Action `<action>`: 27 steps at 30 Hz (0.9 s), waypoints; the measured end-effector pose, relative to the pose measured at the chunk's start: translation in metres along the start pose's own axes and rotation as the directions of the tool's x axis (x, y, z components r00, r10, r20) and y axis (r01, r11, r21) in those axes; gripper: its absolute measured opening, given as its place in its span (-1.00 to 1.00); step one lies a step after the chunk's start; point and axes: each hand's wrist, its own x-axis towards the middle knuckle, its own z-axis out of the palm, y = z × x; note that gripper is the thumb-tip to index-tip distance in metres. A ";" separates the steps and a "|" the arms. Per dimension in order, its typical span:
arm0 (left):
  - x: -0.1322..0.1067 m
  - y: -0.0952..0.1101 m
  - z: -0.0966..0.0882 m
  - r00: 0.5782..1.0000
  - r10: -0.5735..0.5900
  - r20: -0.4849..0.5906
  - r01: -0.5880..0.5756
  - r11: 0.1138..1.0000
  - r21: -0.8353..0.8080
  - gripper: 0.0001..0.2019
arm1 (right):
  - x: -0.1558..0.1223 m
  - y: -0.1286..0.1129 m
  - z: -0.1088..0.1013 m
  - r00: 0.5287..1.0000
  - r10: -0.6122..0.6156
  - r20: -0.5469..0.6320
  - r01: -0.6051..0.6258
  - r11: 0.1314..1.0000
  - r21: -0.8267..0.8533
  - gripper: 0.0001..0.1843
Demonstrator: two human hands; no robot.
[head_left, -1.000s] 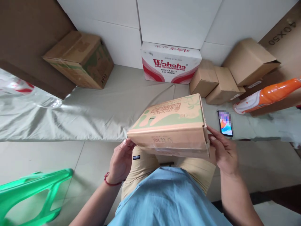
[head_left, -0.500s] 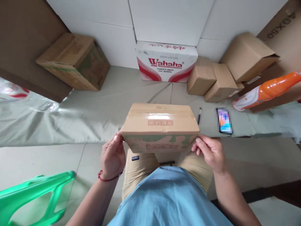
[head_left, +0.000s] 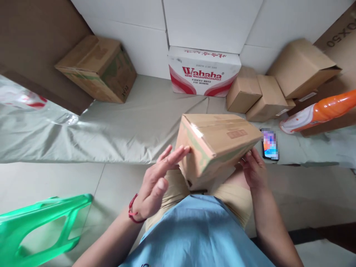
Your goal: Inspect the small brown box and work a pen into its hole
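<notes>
I hold a taped brown cardboard box (head_left: 219, 139) with green print above my lap, turned so one corner points toward me. My left hand (head_left: 155, 181) lies flat, fingers straight, against the box's left end. My right hand (head_left: 254, 172) grips the box from beneath at its right lower edge. A phone (head_left: 269, 144) with a lit screen lies on the grey-green sheet (head_left: 125, 126) just right of the box.
A white and red Wahaha carton (head_left: 204, 72) stands against the wall. A brown box (head_left: 97, 68) sits at the back left, and several small cardboard boxes (head_left: 258, 94) at the back right. An orange and white bottle (head_left: 319, 113) lies at the right. A green plastic stool (head_left: 39, 230) stands at the lower left.
The box has been rotated in my hands from face-on to corner-on. My left hand opened flat against its end. The pen on the sheet is now hidden behind the box.
</notes>
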 end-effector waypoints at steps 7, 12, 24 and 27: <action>0.009 0.009 0.012 0.906 0.285 0.312 -0.352 0.917 0.186 -0.30 | 0.012 -0.010 -0.014 1.000 -0.018 -0.020 0.018 1.000 0.003 -0.51; 0.017 -0.007 -0.001 0.947 0.230 0.222 -0.260 0.958 0.117 -0.34 | 0.001 -0.018 -0.011 0.991 -0.132 -0.037 0.126 0.983 -0.133 -0.55; 0.050 -0.035 -0.037 0.928 -0.233 -0.292 0.097 0.905 -0.413 -0.34 | -0.053 -0.113 0.061 0.417 -0.443 0.794 0.876 0.429 -0.220 -0.44; 0.050 -0.038 -0.043 0.915 -0.326 -0.236 0.180 0.856 -0.484 -0.33 | -0.062 -0.111 0.086 0.196 -0.474 0.858 0.966 0.245 -0.085 -0.33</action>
